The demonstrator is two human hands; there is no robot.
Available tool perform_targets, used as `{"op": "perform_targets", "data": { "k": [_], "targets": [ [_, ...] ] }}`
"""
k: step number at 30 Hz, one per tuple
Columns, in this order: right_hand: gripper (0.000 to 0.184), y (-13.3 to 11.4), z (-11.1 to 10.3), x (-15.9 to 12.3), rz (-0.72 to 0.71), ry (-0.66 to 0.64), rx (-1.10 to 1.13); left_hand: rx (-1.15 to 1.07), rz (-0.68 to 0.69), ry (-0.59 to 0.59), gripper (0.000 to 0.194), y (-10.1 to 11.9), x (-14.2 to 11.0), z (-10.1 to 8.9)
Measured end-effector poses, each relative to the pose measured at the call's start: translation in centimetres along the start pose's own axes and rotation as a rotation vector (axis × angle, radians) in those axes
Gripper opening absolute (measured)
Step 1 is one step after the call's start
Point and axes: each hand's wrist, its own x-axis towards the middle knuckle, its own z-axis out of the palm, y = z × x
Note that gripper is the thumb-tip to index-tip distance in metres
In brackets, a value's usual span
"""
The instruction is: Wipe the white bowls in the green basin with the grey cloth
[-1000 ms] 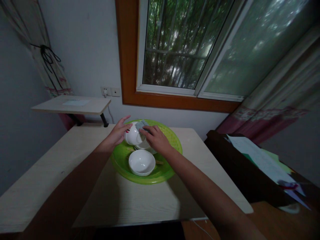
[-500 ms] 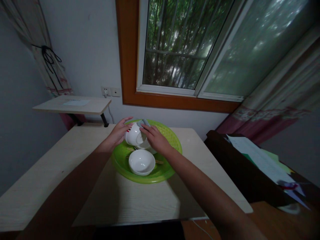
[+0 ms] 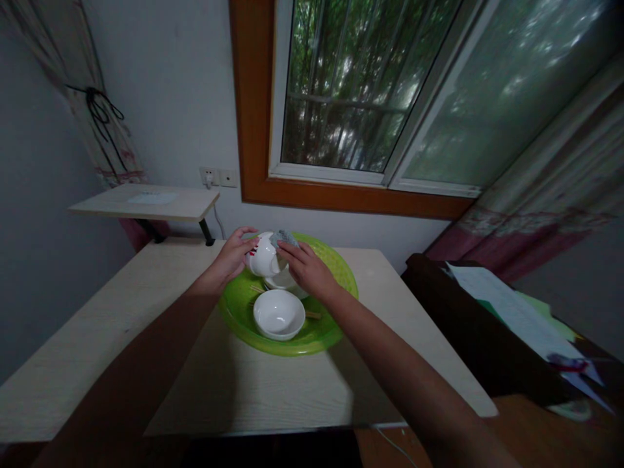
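My left hand (image 3: 234, 255) grips a white bowl (image 3: 263, 257) with red and dark marks, tilted on its side above a green basin (image 3: 285, 348). With my right hand (image 3: 312, 272) I press a grey-green cloth (image 3: 283, 238) against the bowl's outer side; the fingers are closed over it. In the basin, nearest me, sits a white bowl (image 3: 279, 314), upright. Behind it another white bowl (image 3: 287, 281) is partly covered by my right hand and the held bowl. Chopsticks (image 3: 312, 315) lie in the basin, mostly hidden under the front bowl.
The basin stands on a light wooden table (image 3: 273, 396). A small raised shelf (image 3: 180, 207) with a paper on it is at the back left. Past the table's right edge is a dark brown piece of furniture (image 3: 453, 325) with papers (image 3: 511, 318). A window is behind.
The held bowl has turned slightly, and my right hand with the cloth has shifted a little over its side. The whole view has moved slightly.
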Motion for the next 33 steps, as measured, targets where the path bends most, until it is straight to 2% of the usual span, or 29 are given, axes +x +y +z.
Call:
{"op": "perform_targets", "data": {
  "k": [5,7,11,13,21,23,28,30,33],
  "targets": [
    [0.06,-1.1,-0.4,0.1,-0.149,-0.095,-0.008,-0.002,0.025,0.002,0.057,-0.2,0.2,-0.3],
    [0.058,-1.3,-0.5,0.1,-0.145,-0.092,-0.015,-0.006,0.032,0.003,0.056,-0.1,0.2,-0.3],
    [0.062,-0.7,-0.4,0.2,-0.01,-0.009,-0.014,-0.011,0.04,0.0,0.056,-0.1,0.1,-0.2],
    [0.063,-0.5,-0.4,0.2,0.007,0.003,-0.001,-0.001,0.045,0.002,0.057,-0.2,0.1,-0.3],
    [0.057,-1.8,-0.9,0.2,-0.158,-0.128,-0.021,0.011,0.075,0.014,0.052,-0.3,0.2,-0.4],
    [0.058,-1.6,-0.7,0.2,-0.129,-0.101,-0.025,0.009,0.081,0.014,0.051,-0.3,0.2,-0.4],
    [0.066,-0.2,0.0,0.1,0.056,0.035,-0.009,0.05,0.071,0.011,0.049,-0.3,0.1,-0.4],
    [0.066,0.1,0.1,0.1,0.056,0.055,0.002,0.071,0.073,0.002,0.048,-0.3,0.0,-0.4],
    [0.066,-0.1,-0.1,-0.1,-0.02,0.025,0.026,0.094,0.079,-0.033,0.049,-0.2,-0.1,-0.3]
  ]
}}
